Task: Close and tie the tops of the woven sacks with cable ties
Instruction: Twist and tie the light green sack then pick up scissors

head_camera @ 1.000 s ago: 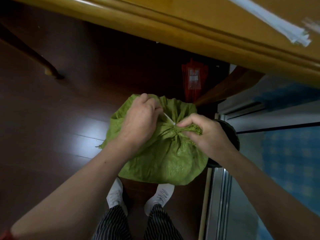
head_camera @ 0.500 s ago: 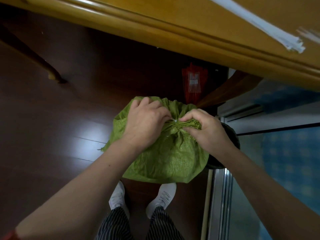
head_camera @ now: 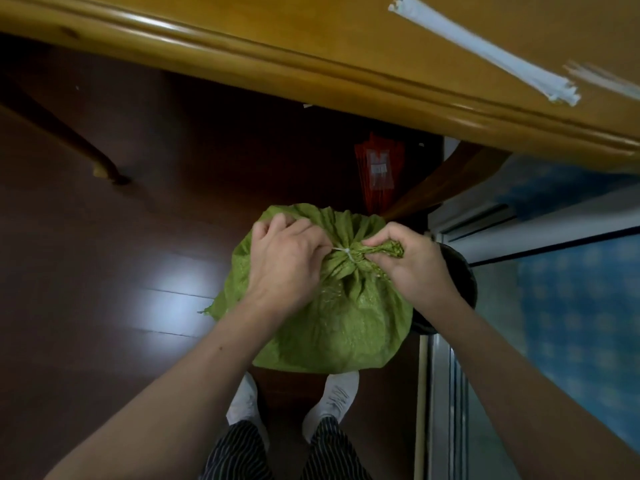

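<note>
Cinching the neck of the green sack (head_camera: 332,317) is where I judge we are. It stands on the floor (head_camera: 104,271) just beyond my feet, below the table (head_camera: 311,46) edge. My right hand (head_camera: 412,265) is clamped on the bunched top, keeping the gathers together beside the white cable tie (head_camera: 347,252) looped round the neck. My left hand (head_camera: 287,261) is closed on the tie's tail, on the sack's other side, so the pull runs against that hold. Spare ties (head_camera: 485,53) lie on the table above the sack

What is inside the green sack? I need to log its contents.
Nothing shows: the green sack is bunched shut, a white cable tie cinched around its neck. The woven fabric hides the contents.
</note>
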